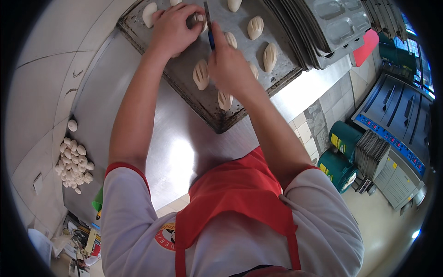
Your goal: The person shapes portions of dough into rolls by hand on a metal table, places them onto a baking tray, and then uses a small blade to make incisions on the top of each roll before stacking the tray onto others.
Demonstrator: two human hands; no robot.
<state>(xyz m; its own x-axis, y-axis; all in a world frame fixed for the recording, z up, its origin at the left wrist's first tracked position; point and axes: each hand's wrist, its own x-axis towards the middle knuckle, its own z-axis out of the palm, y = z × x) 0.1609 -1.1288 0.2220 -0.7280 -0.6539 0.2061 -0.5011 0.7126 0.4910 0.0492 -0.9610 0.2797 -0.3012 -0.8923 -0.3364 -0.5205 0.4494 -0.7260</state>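
My right hand [227,64] is closed round the blue handle of a thin knife [207,16], its blade upright in the picture over a worn metal baking tray [180,87]. My left hand [173,30] is curled at the tray's far side, beside the blade, on something I cannot make out; its fingers partly hide it. Several pale oval dough pieces lie on the tray around both hands, some with lengthwise slashes, such as one [200,74] left of my right hand and another [270,57] to its right.
A pile of pale dough balls [74,161] lies on the steel worktop [101,106] at left. Stacked moulded pans [337,23] stand right of the tray, near a red board [364,48]. Beyond are green buckets [339,171], stacked trays [369,154] and a steel oven [392,117].
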